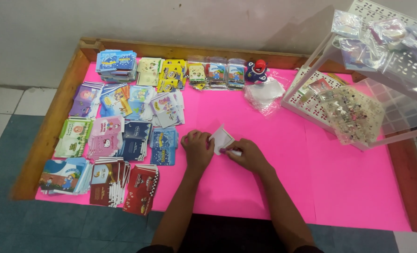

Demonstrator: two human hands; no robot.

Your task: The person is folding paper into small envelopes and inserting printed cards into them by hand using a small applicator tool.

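My left hand (pixel 197 148) and my right hand (pixel 248 154) meet over the middle of the pink table top (pixel 283 187). Between them I hold a small white folded paper envelope (pixel 221 138), tilted up on one edge. The left hand's fingers pinch its left side. My right hand grips its lower right corner, and a thin white piece shows under its fingers.
Stacks of small colourful printed envelopes (pixel 119 136) cover the table's left part and back row. A crumpled clear plastic bag (pixel 263 93) and a small blue-and-red toy (pixel 256 70) lie at the back. A white perforated rack (pixel 321 105) with clear packets stands right. A wooden rim (pixel 44 136) frames the table.
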